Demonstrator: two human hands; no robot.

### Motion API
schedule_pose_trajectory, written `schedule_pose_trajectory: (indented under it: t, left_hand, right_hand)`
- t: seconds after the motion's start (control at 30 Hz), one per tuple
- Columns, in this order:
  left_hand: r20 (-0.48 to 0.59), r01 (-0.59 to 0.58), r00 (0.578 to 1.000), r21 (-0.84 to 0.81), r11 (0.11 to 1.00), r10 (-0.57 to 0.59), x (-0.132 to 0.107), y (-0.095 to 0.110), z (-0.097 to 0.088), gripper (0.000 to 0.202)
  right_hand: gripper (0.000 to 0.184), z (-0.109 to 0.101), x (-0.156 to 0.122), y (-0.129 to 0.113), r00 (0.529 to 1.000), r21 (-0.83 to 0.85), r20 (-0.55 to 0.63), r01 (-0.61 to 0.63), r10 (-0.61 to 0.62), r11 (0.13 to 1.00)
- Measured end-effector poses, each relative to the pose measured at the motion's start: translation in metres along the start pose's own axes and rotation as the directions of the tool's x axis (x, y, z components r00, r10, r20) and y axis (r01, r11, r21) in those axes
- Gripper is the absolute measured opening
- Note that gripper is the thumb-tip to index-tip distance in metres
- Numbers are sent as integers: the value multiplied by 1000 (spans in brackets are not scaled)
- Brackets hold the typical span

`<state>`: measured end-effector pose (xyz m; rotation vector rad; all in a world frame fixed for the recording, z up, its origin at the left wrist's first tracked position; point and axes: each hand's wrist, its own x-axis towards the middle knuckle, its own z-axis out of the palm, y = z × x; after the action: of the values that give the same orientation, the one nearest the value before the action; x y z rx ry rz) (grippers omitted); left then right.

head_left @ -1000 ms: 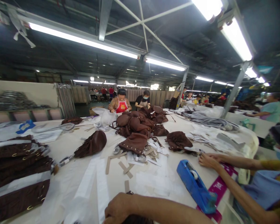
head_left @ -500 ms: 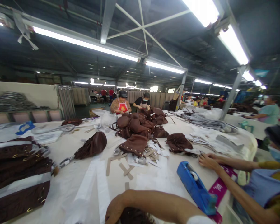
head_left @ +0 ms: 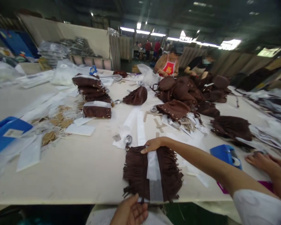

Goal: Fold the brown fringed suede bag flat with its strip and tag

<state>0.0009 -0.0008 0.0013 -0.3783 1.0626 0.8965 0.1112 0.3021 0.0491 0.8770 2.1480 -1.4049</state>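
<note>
A dark brown fringed bag [head_left: 137,167] lies at the table's front edge, with a strip of white paper and clear film [head_left: 154,167] running down its middle. My right hand [head_left: 155,144] reaches in from the right and grips the bag's far edge, thumb on top; its other fingers are mostly hidden. My left hand [head_left: 131,212] is just below the near edge, palm up, thumb apart from its half-curled fingers. Its thumb tip is close to the fringe; whether it touches, I cannot tell. A small coil of clear material [head_left: 128,139] lies beyond the bag's far left corner.
Stacked brown bags [head_left: 97,109] sit left of centre, and a brown bag pile [head_left: 184,90] lies farther back. Blue tape dispensers [head_left: 224,154] stand at right and far left. A co-worker's hands [head_left: 264,162] are at the right edge. Brown paper scraps [head_left: 62,120] litter the left side.
The view has swung left and downward. My right arm, earlier bent across the bottom edge, now stretches over the fringed bag, which shows whole. My left hand has come into view.
</note>
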Motion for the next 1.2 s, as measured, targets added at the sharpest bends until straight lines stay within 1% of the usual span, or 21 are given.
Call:
schedule_pose_trajectory:
  t: [0.07,0.13,0.2,0.23,0.3,0.33,0.37,0.43,0.47,0.5,0.57,0.6,0.63,0.67,0.7,0.8,0.9,1.0,1.07,1.2]
  left_hand:
    - [59,-69,996,33,997,67,-6,-1,2,20]
    - [115,-141,985,76,987,132,-14,1,2,24]
    - [195,-234,958,108,966,210,-21,7,-1,28]
    - [239,-294,935,104,950,263,-24,11,-4,28]
    - [304,-418,870,36,908,388,-27,21,-10,27]
    - [321,-458,837,-31,889,443,-28,25,-13,28]
    - [335,-469,812,-112,876,477,-30,29,-15,31]
    - [397,-418,772,-271,867,497,-33,32,-16,43]
    - [452,-380,740,-330,864,498,-35,33,-14,50]
    - [509,-356,693,-374,856,511,-37,32,-11,57]
    - [594,-363,582,-422,831,556,-40,30,-4,62]
    - [617,-373,538,-436,819,573,-40,30,0,61]
    - [631,-373,516,-443,815,579,-39,30,2,59]
    - [635,-361,516,-448,818,576,-38,31,4,55]
    - [628,-341,532,-454,823,568,-36,32,5,50]
    - [551,-298,606,-512,806,574,-30,38,2,42]
    - [448,-316,666,-554,770,596,-29,45,-3,40]
    - [397,-328,719,-531,781,571,-33,50,-8,41]
    - [399,-322,738,-501,803,544,-36,53,-11,41]
    - [398,-325,752,-470,821,526,-36,55,-17,41]
  right_hand:
    - [65,-1,-7,-1,999,-13,30,-41,41,999]
    - [66,-7,-17,-8,997,-13,20,-72,73,997]
    - [65,-15,-29,-19,996,14,-28,-81,81,997]
    - [64,-20,-35,-26,995,36,-58,-76,78,996]
    - [62,-30,-45,-39,992,90,-111,-52,62,995]
    - [62,-34,-49,-45,990,119,-129,-40,55,992]
    - [62,-37,-52,-51,989,146,-140,-26,47,989]
    - [61,-41,-56,-64,986,182,-161,-2,31,983]
    - [61,-41,-56,-71,984,188,-176,10,24,982]
    - [61,-40,-56,-77,981,188,-193,17,20,982]
    - [62,-36,-52,-90,972,184,-234,20,24,983]
    - [63,-33,-50,-95,968,183,-249,17,30,983]
    - [64,-29,-47,-101,966,187,-257,14,35,982]
    - [66,-26,-43,-105,965,195,-257,11,40,981]
    - [68,-23,-40,-108,967,201,-250,10,42,980]
    - [71,-16,-32,-113,969,197,-241,2,47,980]
    - [71,-12,-25,-111,962,202,-263,-15,69,979]
    - [69,-7,-19,-106,965,267,-252,-5,75,964]
    - [66,-3,-15,-105,969,308,-242,22,56,951]
    - [62,5,-11,-105,978,372,-206,43,37,927]
